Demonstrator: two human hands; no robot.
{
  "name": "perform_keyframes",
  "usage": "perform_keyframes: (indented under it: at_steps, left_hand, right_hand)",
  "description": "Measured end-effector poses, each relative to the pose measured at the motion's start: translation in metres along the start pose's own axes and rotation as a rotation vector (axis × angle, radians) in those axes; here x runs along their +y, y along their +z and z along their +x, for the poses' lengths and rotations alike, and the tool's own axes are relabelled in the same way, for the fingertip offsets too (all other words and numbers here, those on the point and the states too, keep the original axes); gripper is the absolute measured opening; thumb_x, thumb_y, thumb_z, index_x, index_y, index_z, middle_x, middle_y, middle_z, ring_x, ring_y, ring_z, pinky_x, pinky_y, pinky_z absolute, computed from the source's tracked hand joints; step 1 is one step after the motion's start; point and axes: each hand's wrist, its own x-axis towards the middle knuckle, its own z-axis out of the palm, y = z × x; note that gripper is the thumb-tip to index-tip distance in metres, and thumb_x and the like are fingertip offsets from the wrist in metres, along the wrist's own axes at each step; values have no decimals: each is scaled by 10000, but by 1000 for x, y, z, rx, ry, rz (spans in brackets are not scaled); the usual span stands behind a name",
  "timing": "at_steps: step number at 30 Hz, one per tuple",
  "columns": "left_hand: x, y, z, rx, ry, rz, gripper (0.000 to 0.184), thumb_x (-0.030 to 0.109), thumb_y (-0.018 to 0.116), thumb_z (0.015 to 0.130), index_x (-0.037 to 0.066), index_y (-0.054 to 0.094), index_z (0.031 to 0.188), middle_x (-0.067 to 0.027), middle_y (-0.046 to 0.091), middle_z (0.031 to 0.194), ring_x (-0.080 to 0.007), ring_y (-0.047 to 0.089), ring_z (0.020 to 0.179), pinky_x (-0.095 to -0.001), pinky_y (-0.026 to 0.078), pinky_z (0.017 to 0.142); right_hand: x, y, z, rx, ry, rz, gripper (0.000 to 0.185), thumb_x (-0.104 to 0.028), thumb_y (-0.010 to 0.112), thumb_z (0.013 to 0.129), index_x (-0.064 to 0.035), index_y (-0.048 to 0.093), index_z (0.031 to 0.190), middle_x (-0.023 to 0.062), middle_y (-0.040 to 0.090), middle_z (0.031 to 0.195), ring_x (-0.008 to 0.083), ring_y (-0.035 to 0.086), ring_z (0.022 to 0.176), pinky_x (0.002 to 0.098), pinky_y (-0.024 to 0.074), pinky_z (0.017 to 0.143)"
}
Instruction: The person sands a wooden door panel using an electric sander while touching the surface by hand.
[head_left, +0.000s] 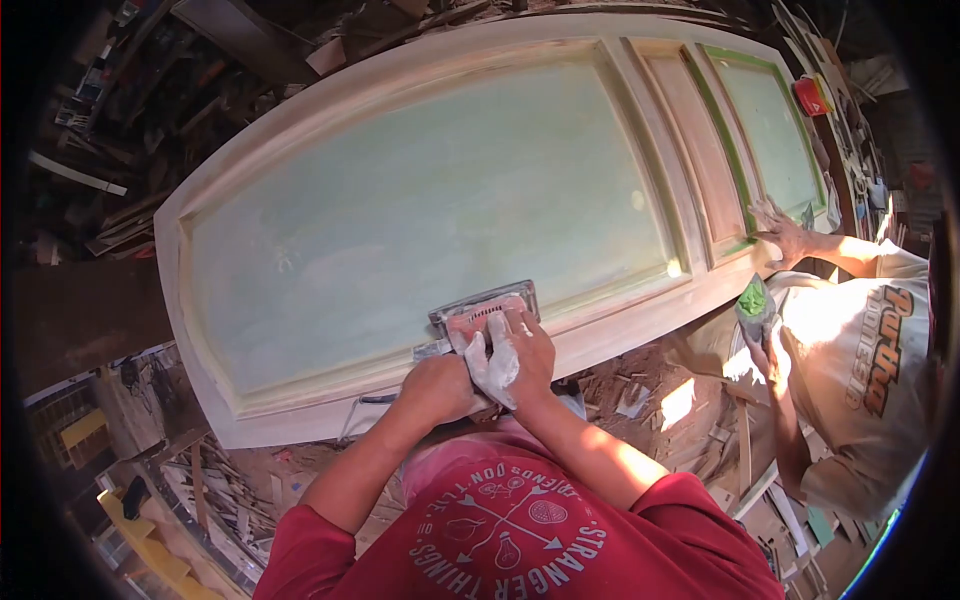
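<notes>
A dusty electric sander (485, 305) with a reddish body and dark base rests on the pale green panel of a wooden door (420, 220), close to the door's near rail. My right hand (515, 355), coated with white dust, is wrapped over the sander's top. At the sander's rear, my left hand (440, 388) is closed around its body, with some fingers hidden. A dark cord (378, 399) shows beside my left wrist.
On the right, a co-worker's hand (787, 235) touches the door's frame; their other hand (770, 352) holds a tool loaded with green paste (752, 298). Wood scraps (700, 425) litter the floor. A red container (811, 97) stands beyond the door's right end.
</notes>
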Motion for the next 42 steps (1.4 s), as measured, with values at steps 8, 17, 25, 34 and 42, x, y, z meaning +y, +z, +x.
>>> perform_keyframes:
  at_steps: [8, 17, 25, 34, 42]
  left_hand:
    - [78, 1, 50, 6, 31, -51, 469, 505, 841, 837, 49, 835, 946, -223, 812, 930, -437, 786, 880, -557, 625, 810]
    - [116, 6, 69, 111, 128, -111, 528, 522, 861, 853, -2, 832, 906, -251, 801, 896, -455, 793, 870, -563, 630, 800]
    - [75, 2, 35, 87, 81, -126, 557, 535, 870, 829, -14, 829, 916, -265, 798, 915, -472, 786, 896, -566, 627, 825]
    - [-28, 10, -18, 45, 3, -44, 441, 462, 842, 824, 56, 829, 996, -239, 811, 994, -464, 771, 936, -563, 613, 849]
    - [-109, 6, -76, 79, 34, 15, 467, 486, 840, 842, 64, 824, 1040, -234, 814, 1030, -460, 770, 966, -555, 613, 868]
  right_hand:
    - [71, -52, 24, 10, 23, 11, 166, -200, 752, 860, -46, 736, 921, 207, 750, 1039, 428, 739, 996, 536, 624, 853]
    - [108, -76, 28, 26, 15, -52, 177, -191, 774, 869, -53, 671, 910, 127, 679, 869, 373, 685, 859, 510, 558, 751]
    - [67, -48, 12, -16, 18, -54, 170, -226, 753, 858, -64, 724, 898, 161, 731, 1014, 392, 729, 972, 523, 597, 790]
    - [-30, 9, -9, -56, -21, -2, 187, -224, 732, 915, -48, 750, 974, 187, 745, 1050, 430, 716, 1071, 543, 608, 904]
    - [-101, 62, -34, 3, -130, 34, 205, -266, 734, 944, -82, 760, 1028, 163, 733, 1063, 389, 693, 1090, 543, 584, 932]
